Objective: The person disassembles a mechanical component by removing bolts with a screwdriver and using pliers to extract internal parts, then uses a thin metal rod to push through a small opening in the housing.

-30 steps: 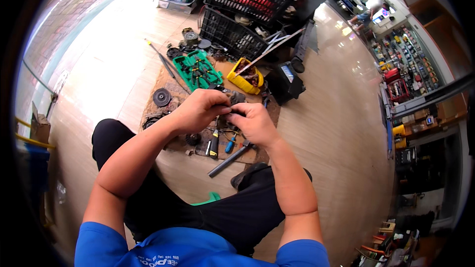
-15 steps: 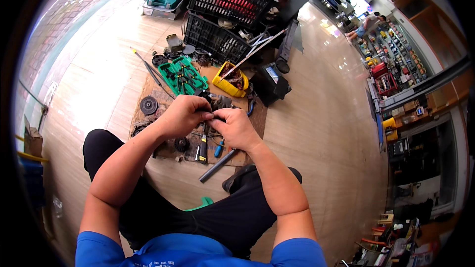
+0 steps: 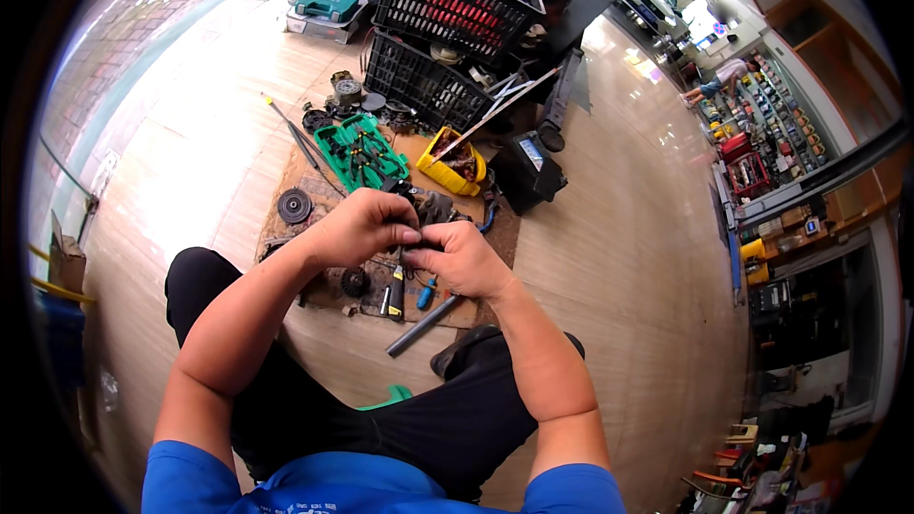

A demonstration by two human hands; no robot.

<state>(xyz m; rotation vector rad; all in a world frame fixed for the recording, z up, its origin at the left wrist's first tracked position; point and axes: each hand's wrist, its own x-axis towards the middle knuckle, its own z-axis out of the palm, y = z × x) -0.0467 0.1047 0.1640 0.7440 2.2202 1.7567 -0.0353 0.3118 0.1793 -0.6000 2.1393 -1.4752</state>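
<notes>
My left hand [image 3: 360,226] and my right hand [image 3: 461,257] meet over a brown mat [image 3: 314,186] on the floor. Both close on one small dark part [image 3: 421,243] pinched between the fingertips; most of it is hidden. Just beyond the hands lies a dark grey machine body [image 3: 433,207]. Under the hands lie a blue-handled screwdriver [image 3: 426,293], a black-and-yellow-handled tool [image 3: 390,297] and a small black gear [image 3: 355,281]. A grey metal rod [image 3: 423,325] lies by my right knee.
An open green tool case [image 3: 362,153] and a yellow bin [image 3: 453,161] sit past the mat. Two black crates [image 3: 428,38] stand behind, a black box [image 3: 531,169] to the right. A round disc [image 3: 294,205] lies at the left. Shop shelves [image 3: 762,124] stand far right.
My hands have stayed pressed together on the small part. The view has shifted a little, so the mat and crates sit lower in the picture.
</notes>
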